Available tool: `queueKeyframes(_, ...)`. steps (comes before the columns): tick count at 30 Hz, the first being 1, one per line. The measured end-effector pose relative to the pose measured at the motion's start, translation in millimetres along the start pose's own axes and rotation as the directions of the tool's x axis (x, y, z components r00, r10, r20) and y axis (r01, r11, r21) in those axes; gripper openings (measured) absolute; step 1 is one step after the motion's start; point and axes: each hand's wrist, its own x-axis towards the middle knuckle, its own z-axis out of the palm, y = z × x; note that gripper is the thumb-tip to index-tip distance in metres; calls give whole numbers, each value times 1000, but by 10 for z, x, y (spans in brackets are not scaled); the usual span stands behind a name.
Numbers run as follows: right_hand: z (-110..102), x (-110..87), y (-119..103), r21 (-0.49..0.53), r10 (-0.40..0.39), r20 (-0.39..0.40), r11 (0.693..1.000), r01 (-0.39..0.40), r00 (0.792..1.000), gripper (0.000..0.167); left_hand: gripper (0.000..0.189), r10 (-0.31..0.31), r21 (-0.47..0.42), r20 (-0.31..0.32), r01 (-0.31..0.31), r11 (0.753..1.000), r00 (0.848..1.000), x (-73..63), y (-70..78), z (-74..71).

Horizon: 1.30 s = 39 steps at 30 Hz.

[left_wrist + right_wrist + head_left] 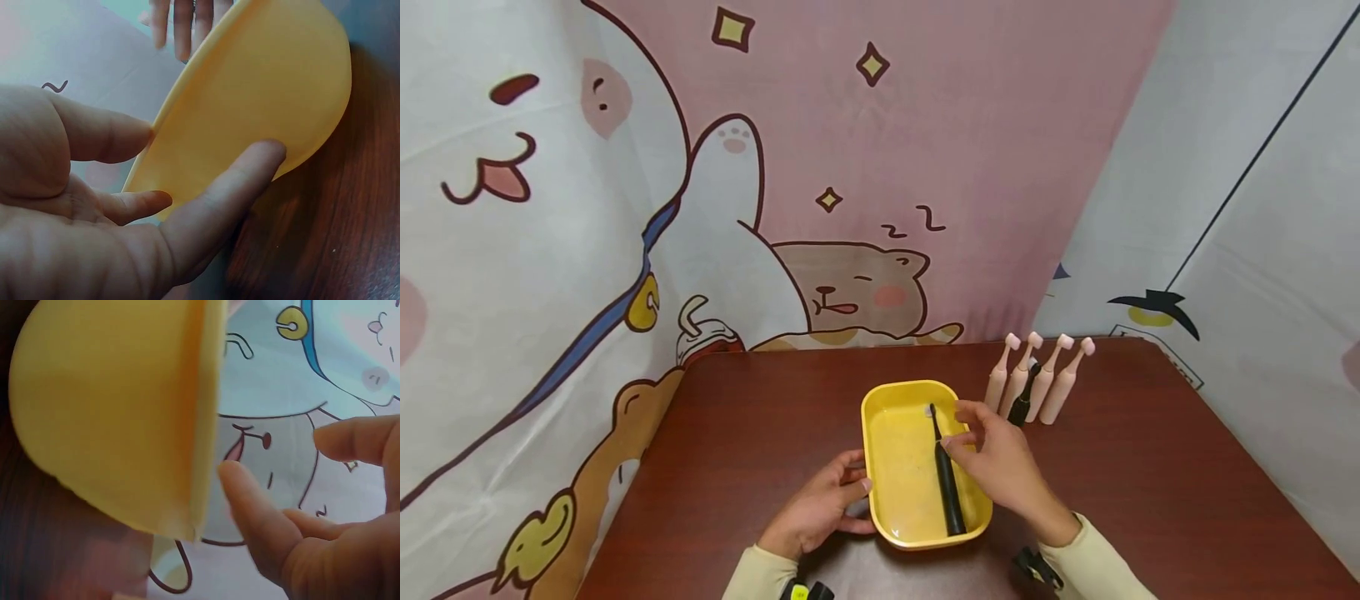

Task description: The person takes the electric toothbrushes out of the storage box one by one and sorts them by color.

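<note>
A black electric toothbrush (950,492) lies lengthwise along the right side of a shallow yellow tray (895,542). My left hand (820,504) holds the tray's left side, thumb over the rim and fingers against the outer wall; the left wrist view shows a finger (228,200) laid along that wall. Over the tray's right edge hovers my right hand (1003,462), its thumb near the toothbrush's neck. In the right wrist view, the right thumb (256,519) and fingers stand apart with nothing between them. The toothbrush is hidden behind the tray wall in both wrist views.
Several pale pink electric toothbrushes (1056,396) stand upright at the back right of the dark red-brown table (760,408). Another black toothbrush (1024,400) stands among them, partly behind my right hand. A cartoon-printed cloth (985,150) hangs behind the table.
</note>
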Motion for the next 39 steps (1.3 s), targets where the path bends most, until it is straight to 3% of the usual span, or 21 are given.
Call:
queueKeyframes(7,180,79,2,-30,98,91,995,-96,991,65,56,4,12,10,-4,1000,1000,-4,15,28)
queueKeyframes(14,266,119,-3,-185,65,113,982,-44,991,64,57,12,14,0,-12,1000,1000,5,7,13)
queueKeyframes(22,364,144,-8,-230,71,128,972,-40,989,57,55,17,12,7,-17,1000,1000,-17,28,18)
queueKeyframes(39,435,201,29,-326,77,184,945,-13,980,63,55,13,8,6,-13,1000,1000,-24,0,24)
